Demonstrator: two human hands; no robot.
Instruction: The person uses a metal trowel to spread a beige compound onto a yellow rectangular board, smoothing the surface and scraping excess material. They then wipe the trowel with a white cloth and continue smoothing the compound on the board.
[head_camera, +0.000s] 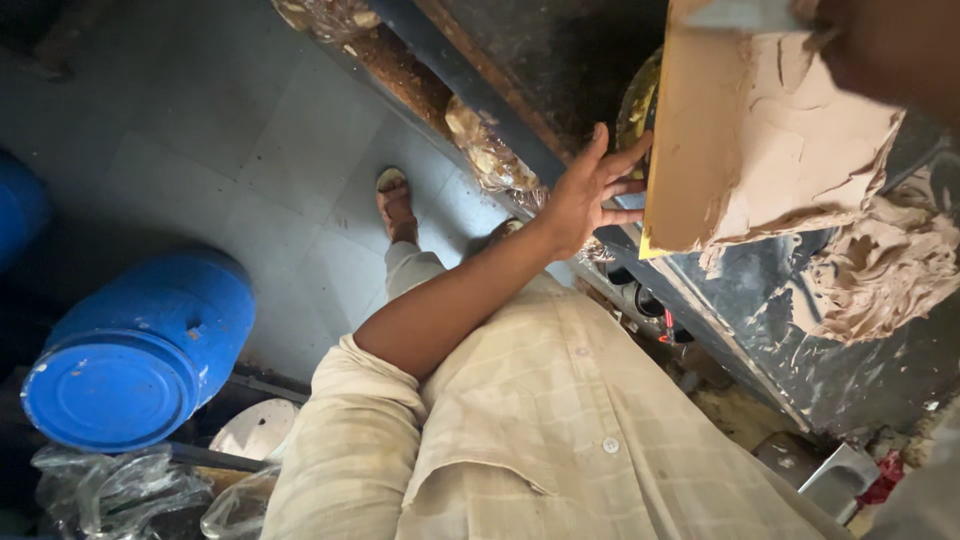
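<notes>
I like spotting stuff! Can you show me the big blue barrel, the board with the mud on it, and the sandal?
blue barrel (120, 385): head view, on its round lid.
board (690, 140): head view, on its bare tan face.
sandal (393, 192): head view, on its front end.

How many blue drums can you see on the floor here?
2. One blue drum with its lid toward the camera stands at lower left; a second blue drum shows only partly at the left edge. Others may lie outside the frame.

The board (700, 140) is seen as smooth, matt wood, coated with thick, rough, wet-looking beige paste (800, 150). The drum (140, 350) is noted as glossy blue plastic; the shirt (540, 430) as matt woven cloth.
</notes>
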